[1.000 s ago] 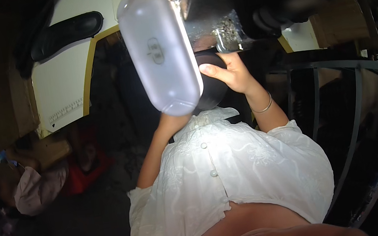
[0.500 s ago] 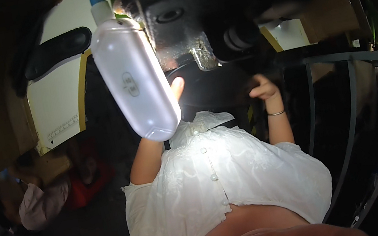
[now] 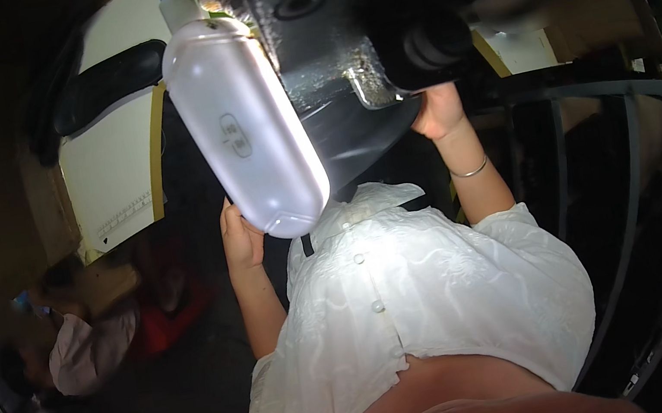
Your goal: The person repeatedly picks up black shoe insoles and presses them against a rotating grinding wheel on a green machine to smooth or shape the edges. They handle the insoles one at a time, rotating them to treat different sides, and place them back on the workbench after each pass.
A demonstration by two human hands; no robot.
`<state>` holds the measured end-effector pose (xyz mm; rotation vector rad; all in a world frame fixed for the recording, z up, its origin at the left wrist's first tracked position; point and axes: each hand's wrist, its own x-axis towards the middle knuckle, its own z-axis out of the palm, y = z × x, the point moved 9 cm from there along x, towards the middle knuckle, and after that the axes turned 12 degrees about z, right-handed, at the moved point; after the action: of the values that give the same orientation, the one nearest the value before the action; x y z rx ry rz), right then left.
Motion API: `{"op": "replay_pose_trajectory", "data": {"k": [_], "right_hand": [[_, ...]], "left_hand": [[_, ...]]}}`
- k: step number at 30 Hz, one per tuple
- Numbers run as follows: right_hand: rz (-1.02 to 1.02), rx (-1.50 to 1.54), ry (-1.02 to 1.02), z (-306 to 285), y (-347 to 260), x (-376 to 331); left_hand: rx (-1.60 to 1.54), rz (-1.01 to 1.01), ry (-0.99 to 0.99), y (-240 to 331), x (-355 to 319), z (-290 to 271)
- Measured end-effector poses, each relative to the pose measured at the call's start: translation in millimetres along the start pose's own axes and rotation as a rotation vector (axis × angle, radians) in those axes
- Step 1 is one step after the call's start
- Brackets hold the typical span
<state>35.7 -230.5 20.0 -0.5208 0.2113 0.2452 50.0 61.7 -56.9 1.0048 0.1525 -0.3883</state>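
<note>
My left hand (image 3: pixel 243 240) is raised beside the lower end of a long white lamp (image 3: pixel 254 140). Its thumb points up and its fingers look curled, though the lamp covers part of them. My right hand (image 3: pixel 440 113) is closed on the corner of a dark, slightly shiny sheet of material (image 3: pixel 364 141), under a black machine head (image 3: pixel 320 33). That sheet stretches from the right hand toward the left and passes behind the lamp, so whether it reaches my left hand is hidden. A metal bracket (image 3: pixel 373 81) hangs from the machine just above the sheet.
A white worktop (image 3: pixel 104 183) with a yellow edge and printed scale lies at left, a black pad-like part (image 3: pixel 109 86) over it. Metal rails (image 3: pixel 628 148) stand at right. Another person in a pale sleeve (image 3: pixel 92 347) is at lower left, near something red (image 3: pixel 171 321).
My right hand has risen from an open, pointing pose to the sheet's corner. My left hand has moved outward and down from behind the lamp. The dark sheet now shows between them.
</note>
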Motion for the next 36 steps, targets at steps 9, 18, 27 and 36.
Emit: {"op": "replay_pose_trajectory", "data": {"k": [9, 18, 27, 36], "right_hand": [[0.046, -0.530, -0.004, 60.3, 20.7, 10.4], [-0.279, -1.111, 0.014, 89.1, 9.7, 18.9], [0.448, -1.480, -0.102, -47.4, 49.7, -38.7], [0.494, -1.365, -0.020, -84.3, 24.9, -67.2]], "left_hand": [[0.569, -0.042, -0.184, -93.7, 18.5, -50.3], [0.578, 0.333, -0.434, -11.7, 0.3, 151.9], [0.049, 0.498, 0.025, -0.3, 18.4, 87.6], [0.396, 0.298, -0.414, 5.9, 32.4, 175.6]]}}
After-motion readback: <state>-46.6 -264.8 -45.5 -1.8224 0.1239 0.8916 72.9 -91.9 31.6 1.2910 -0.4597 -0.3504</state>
